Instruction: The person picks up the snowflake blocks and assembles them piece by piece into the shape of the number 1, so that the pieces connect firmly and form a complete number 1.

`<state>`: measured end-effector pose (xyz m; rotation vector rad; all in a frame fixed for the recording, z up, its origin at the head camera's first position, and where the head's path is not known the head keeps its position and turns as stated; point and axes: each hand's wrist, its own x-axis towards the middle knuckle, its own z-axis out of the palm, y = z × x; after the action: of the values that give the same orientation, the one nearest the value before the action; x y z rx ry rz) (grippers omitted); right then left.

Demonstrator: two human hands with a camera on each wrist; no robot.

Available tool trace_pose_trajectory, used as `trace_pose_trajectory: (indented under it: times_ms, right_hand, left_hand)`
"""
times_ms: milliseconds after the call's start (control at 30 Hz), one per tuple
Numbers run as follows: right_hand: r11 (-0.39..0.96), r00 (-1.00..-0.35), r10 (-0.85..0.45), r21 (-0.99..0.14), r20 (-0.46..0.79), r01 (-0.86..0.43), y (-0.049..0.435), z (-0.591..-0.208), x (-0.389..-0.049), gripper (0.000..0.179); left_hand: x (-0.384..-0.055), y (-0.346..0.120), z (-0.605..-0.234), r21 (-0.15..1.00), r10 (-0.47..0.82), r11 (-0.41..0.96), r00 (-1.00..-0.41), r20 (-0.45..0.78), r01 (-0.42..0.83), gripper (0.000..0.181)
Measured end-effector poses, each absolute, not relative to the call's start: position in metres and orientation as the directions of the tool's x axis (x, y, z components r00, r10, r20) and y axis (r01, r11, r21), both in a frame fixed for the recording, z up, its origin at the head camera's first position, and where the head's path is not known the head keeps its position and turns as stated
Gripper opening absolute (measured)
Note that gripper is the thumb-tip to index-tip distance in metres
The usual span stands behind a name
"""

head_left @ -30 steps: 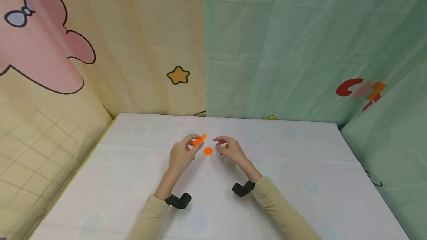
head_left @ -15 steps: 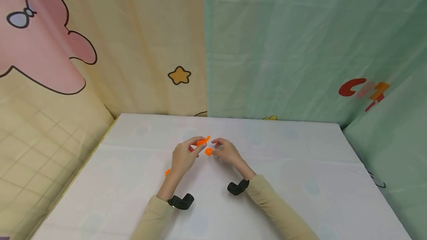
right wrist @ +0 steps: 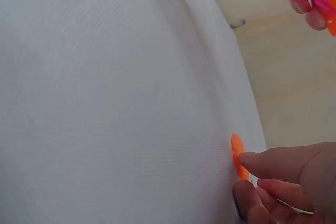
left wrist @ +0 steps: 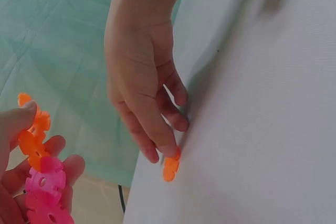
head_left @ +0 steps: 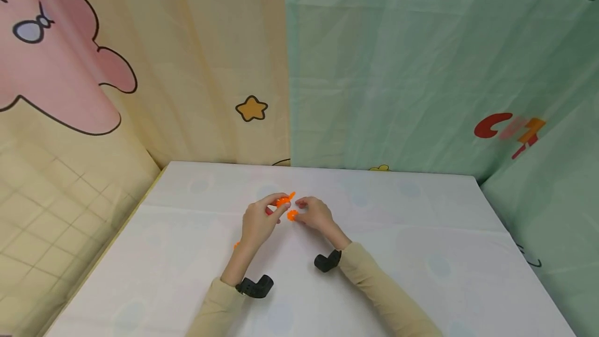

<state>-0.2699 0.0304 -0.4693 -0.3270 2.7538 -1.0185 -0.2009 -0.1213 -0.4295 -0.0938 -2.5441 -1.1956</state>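
Note:
In the head view my left hand (head_left: 256, 222) pinches a short chain of joined flower-shaped snowflake discs. Its orange discs (left wrist: 34, 137) and pink discs (left wrist: 46, 182) show in the left wrist view, slotted into each other at angles. My right hand (head_left: 318, 215) is low over the table, just right of the chain. Its thumb and forefinger pinch a single orange snowflake disc (head_left: 292, 215) by the edge. The right wrist view shows the thumb over that orange disc (right wrist: 237, 153), with the forefinger at its lower end.
Another orange piece (head_left: 236, 245) lies on the white table (head_left: 421, 285), mostly hidden behind my left forearm. A black camera is strapped on each wrist. Printed curtains (head_left: 374, 66) hang behind the table's far edge and along its sides.
My right hand has moved left and down to the single orange disc and taken hold of its edge. The left hand and its chain have shifted slightly right.

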Motion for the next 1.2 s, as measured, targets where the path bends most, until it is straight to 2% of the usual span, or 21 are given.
trace_pose_trajectory:
  times_ms: [233, 433, 733, 933, 1200]
  right_hand:
    - [0.783, -0.959, -0.259, -0.606, -0.113, -0.140, 0.027, -0.468, -0.271, 0.030]
    - [0.789, -0.958, -0.282, -0.580, -0.051, -0.201, 0.029, -0.466, -0.267, 0.021]
    - [0.752, -0.959, -0.284, -0.621, -0.002, -0.222, 0.036, -0.469, -0.256, 0.017]
    - [0.764, -0.958, -0.285, -0.613, -0.042, -0.201, 0.044, -0.470, -0.252, 0.016]
    - [0.705, -0.958, -0.278, -0.691, -0.062, -0.160, 0.057, -0.455, -0.245, 0.019]
  left_hand:
    - [-0.200, -0.117, -0.428, 0.765, -0.093, 0.606, -0.936, 0.340, 0.218, 0.025]
    - [-0.201, -0.110, -0.426, 0.769, -0.103, 0.585, -0.917, 0.385, 0.257, 0.023]
    - [-0.201, -0.103, -0.427, 0.776, -0.097, 0.579, -0.924, 0.370, 0.250, 0.021]
    - [-0.199, -0.098, -0.425, 0.795, -0.088, 0.558, -0.935, 0.343, 0.239, 0.023]
    - [-0.200, -0.093, -0.425, 0.812, -0.066, 0.533, -0.946, 0.318, 0.237, 0.026]
